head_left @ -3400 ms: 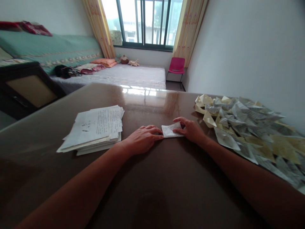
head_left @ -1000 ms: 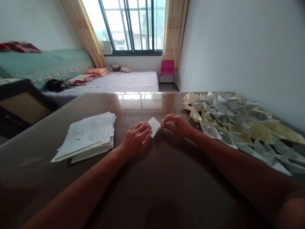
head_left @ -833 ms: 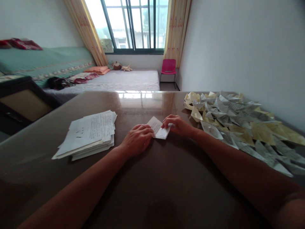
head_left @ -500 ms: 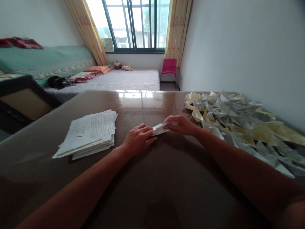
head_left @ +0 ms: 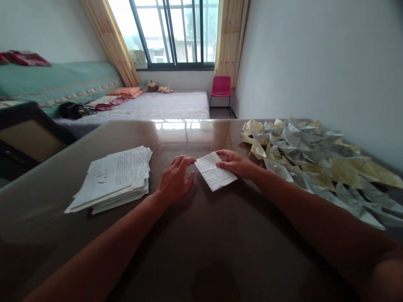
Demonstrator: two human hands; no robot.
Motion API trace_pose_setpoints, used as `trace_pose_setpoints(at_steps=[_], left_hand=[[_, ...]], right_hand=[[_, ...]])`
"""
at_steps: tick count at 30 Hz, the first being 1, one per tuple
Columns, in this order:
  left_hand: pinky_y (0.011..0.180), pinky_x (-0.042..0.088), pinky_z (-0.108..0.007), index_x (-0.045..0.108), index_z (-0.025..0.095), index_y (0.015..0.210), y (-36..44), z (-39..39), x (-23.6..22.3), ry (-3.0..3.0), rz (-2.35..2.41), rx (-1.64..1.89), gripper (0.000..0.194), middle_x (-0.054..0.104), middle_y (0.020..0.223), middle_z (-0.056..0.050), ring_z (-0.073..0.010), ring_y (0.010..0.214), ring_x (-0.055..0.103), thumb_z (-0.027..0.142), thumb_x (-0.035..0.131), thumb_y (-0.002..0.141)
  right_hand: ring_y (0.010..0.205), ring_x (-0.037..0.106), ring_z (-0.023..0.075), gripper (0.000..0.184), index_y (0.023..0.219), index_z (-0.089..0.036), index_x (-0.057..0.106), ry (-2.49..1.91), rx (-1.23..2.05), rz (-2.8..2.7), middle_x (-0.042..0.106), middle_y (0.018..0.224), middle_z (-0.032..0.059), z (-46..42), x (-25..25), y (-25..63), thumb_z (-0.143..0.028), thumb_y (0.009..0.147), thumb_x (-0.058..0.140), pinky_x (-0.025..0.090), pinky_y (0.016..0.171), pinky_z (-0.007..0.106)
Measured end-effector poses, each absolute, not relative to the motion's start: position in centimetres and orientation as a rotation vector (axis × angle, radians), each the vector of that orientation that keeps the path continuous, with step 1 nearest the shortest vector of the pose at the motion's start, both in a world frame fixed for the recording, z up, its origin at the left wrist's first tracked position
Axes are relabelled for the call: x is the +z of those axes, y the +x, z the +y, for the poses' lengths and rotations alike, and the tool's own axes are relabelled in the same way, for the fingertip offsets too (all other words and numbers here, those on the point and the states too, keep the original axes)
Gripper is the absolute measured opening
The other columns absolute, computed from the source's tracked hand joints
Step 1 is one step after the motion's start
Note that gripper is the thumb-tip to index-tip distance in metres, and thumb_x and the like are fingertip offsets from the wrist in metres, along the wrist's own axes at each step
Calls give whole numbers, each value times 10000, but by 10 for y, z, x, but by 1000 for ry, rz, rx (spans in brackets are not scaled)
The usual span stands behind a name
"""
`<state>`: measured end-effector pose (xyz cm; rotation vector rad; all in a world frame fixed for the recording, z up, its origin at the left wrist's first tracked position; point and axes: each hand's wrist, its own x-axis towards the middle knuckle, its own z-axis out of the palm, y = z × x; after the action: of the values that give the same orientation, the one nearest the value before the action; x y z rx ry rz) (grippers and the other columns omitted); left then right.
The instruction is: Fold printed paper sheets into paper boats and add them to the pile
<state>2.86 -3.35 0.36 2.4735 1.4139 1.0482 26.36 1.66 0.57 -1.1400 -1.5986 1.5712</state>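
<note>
A small folded sheet of paper (head_left: 214,173) with printed or written lines and a crease across it is in front of me. My right hand (head_left: 234,162) pinches its right side between thumb and fingers. Beside the paper's left corner is my left hand (head_left: 176,177), fingers apart and thumb spread, gripping nothing; its fingertips come close to that corner, and I cannot tell whether they touch. To the left lies a stack of printed sheets (head_left: 110,174). Many folded paper shapes (head_left: 292,142), white and yellowish, are heaped on the right.
Everything lies on a glossy brown table (head_left: 176,251). Past its far edge is a bed (head_left: 173,105) with cloths and soft toys, and a pink chair (head_left: 221,87). A dark-framed piece of furniture (head_left: 34,134) stands at the left. A wall runs along the right side.
The folded paper has turned from a narrow, edge-on strip to show a broad lined face. My left hand has come off it and opened; my right hand keeps hold.
</note>
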Motion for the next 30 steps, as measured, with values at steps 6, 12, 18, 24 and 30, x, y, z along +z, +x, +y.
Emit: trace_pose_setpoints(at_steps=[6,12,18,24,30], left_hand=[[836,461,-337,641,256,1018,32,-37,-1,3109,1095,693,183,659,1063,-24,-206,1043,558,270,484,925],[691,453,-271,664,231,970,33,-35,-6,3092,1285,628,240,669,918,-30,-163,855,579,302,435,951],[746,482,-269,669,246,998,35,-40,-4,3020,1152,509,260,673,948,-22,-166,909,595,363,443,946],[811,497,-272,672,246,1053,19,-40,13,2978,1039,293,297,668,1117,-2,-167,1003,599,193,419,906],[782,512,-275,659,307,1113,14,-38,18,2975,1085,183,378,659,1181,57,-168,1062,595,155,423,860]], right_hand=[[682,618,135,444,1253,-142,474,-1173,1249,-1817,681,861,57,22,-4,263,-246,839,599,485,562,240],[934,589,196,535,1101,-194,588,-819,664,-2403,648,1062,69,11,15,267,-451,669,771,481,760,307],[913,549,180,145,938,-223,669,-673,398,-2738,650,939,34,3,15,269,-260,798,661,410,803,292],[788,570,136,218,906,-195,702,-697,619,-2710,659,905,38,11,6,275,-373,872,579,402,735,247],[614,485,96,355,731,-141,632,-973,641,-2613,594,687,5,9,2,267,-399,920,477,340,594,213]])
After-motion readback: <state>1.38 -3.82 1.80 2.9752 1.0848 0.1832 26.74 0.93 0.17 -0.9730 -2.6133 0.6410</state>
